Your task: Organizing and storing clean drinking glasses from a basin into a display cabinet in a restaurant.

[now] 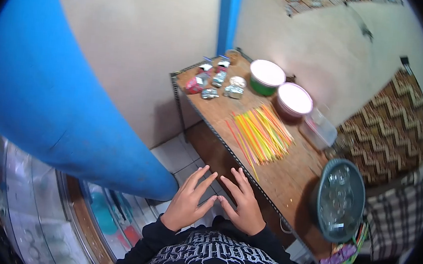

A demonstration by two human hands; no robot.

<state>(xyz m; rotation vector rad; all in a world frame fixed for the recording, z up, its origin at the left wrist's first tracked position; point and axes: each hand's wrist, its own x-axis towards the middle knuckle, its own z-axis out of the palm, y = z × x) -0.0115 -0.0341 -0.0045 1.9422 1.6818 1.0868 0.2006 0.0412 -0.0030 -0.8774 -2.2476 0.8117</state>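
My left hand and my right hand are held up in front of my body, palms down with fingers spread, and neither holds anything. Before me stands a wooden-topped table with a dark metal edge; my right hand is the nearer one to that edge. On the table lies a loose spread of yellow, orange and pink drinking straws. Behind the straws are a lidded tub with green sides and a second lidded tub. A clear plastic container sits to their right.
Small red boxes and foil-wrapped pieces occupy the table's far left corner. A grey-blue basin of clear glasses stands at the right end. To my left are a thick blue pillar and a glass display case.
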